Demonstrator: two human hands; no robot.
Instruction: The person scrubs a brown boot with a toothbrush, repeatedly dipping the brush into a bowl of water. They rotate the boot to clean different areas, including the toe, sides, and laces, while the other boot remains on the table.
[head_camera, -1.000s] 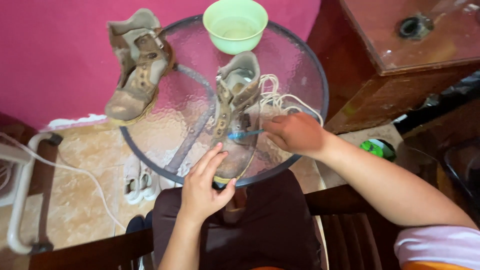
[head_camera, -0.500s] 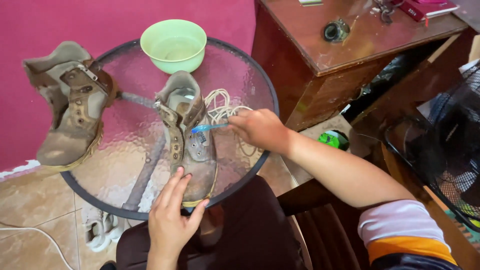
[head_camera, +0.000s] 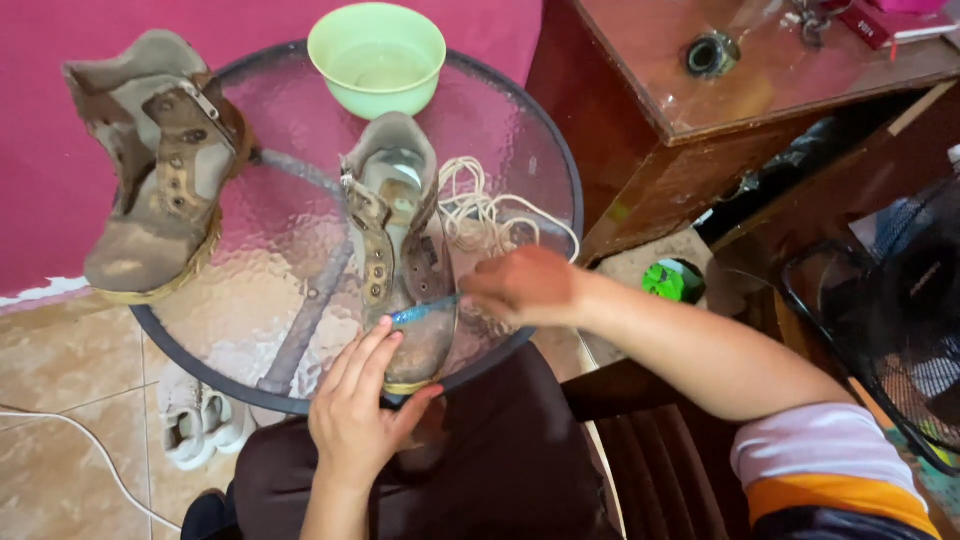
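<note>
A dirty tan boot (head_camera: 400, 240) without laces lies on a round glass table (head_camera: 290, 290), toe toward me. My left hand (head_camera: 360, 405) holds its toe at the table's near edge. My right hand (head_camera: 520, 287) grips a blue toothbrush (head_camera: 420, 312) whose head rests on the boot's upper. A second tan boot (head_camera: 155, 190) stands at the table's left side. A pile of cream laces (head_camera: 480, 215) lies right of the near boot.
A pale green bowl (head_camera: 377, 55) with water sits at the table's far edge. A dark wooden desk (head_camera: 720, 110) stands at right, a fan cage (head_camera: 890, 320) beyond it. White shoes (head_camera: 195, 415) and a cable (head_camera: 70, 440) lie on the tiled floor.
The view has shifted rightward and closer. My right hand has moved the toothbrush down along the boot toward its toe; my left hand stays on the toe.
</note>
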